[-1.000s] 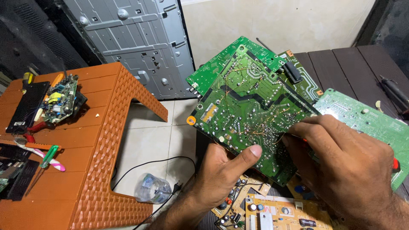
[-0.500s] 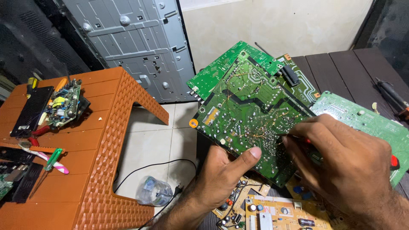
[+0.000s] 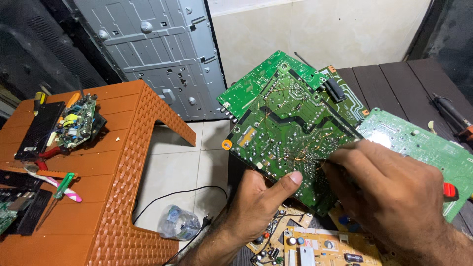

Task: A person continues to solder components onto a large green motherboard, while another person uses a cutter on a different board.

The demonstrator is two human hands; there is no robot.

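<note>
Tilted slightly lower now, green circuit board [image 3: 290, 123] sits between left hand [image 3: 258, 197] and right hand [image 3: 389, 189].

Three green circuit boards [image 3: 290, 133] [image 3: 423, 148] [image 3: 246, 88], one yellow board [image 3: 325, 246], one orange stool [image 3: 123, 162], two hands [image 3: 258, 202] [image 3: 394, 192].

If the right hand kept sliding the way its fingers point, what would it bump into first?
The right hand points left with its fingers already at the green circuit board. Going on, it would probably just rub along that board's solder side toward the left hand's thumb; depth is unclear.
</note>
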